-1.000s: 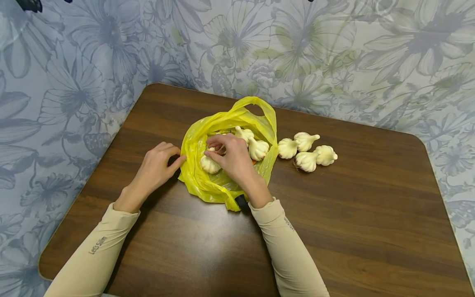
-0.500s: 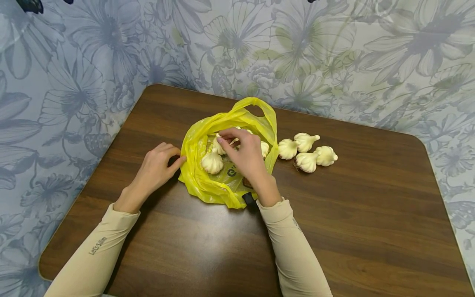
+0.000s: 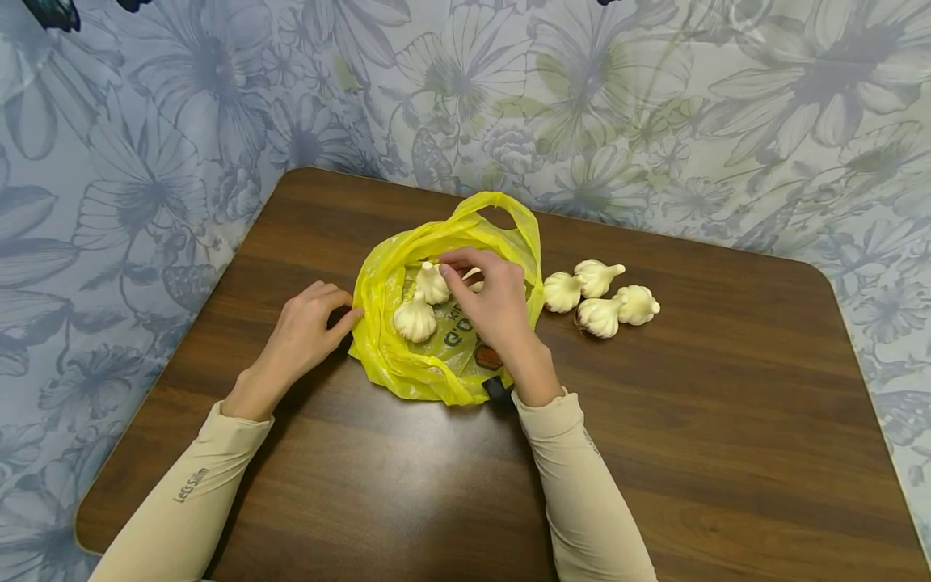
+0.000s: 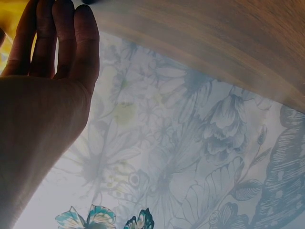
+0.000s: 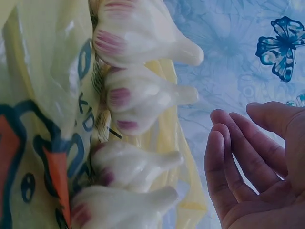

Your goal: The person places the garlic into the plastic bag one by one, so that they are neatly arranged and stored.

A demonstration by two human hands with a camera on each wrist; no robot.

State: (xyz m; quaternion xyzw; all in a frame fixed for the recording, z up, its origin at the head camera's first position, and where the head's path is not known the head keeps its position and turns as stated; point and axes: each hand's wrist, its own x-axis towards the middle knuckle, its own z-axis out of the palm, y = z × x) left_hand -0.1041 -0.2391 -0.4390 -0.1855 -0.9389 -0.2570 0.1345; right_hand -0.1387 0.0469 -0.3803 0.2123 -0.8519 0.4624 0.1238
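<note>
A yellow plastic bag (image 3: 393, 376) lies on the table with its mouth open upward. Two white garlic bulbs (image 3: 414, 318) rest together in its left part, and the right wrist view shows several purple-streaked garlic bulbs (image 5: 143, 93) in a row. Above the bag's mouth is my right hand (image 3: 494, 299), which partly covers other bulbs; its fingers are relaxed, with nothing between fingertips and thumb. My left hand (image 3: 309, 319) rests at the bag's left side, thumb tip at the yellow film. Fairly straight fingers (image 4: 64, 38) show in the left wrist view.
Several more garlic bulbs (image 3: 600, 317) sit in a cluster just right of the bag. The brown wooden table (image 3: 727, 420) has rounded corners and meets a floral-patterned wall (image 3: 596, 105) behind. A bag handle loop (image 3: 534, 234) stands up at the back.
My right hand has moved to the right inside the bag's mouth, away from the two left bulbs, and the second of them now shows fully. My left hand has stayed in place.
</note>
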